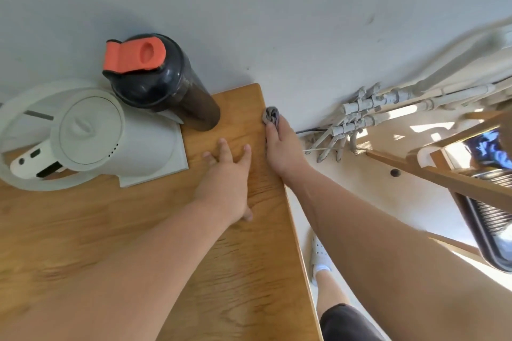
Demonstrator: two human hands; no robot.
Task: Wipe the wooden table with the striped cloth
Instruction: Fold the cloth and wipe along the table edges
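A white kettle (83, 133) and dark bottle (169, 83) stand far left on the wooden table (235, 271); the left hand (227, 174) lies flat, fingers spread; the right hand (279, 147) clamps the bunched striped cloth (271, 115) against the table's right edge, running along it.

No legible text or labels anywhere.

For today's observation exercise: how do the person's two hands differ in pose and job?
The left hand lies flat, fingers spread, on the wooden table; the right hand grips the striped cloth. The left rests on top; the right works the table's side edge. Both are bare.
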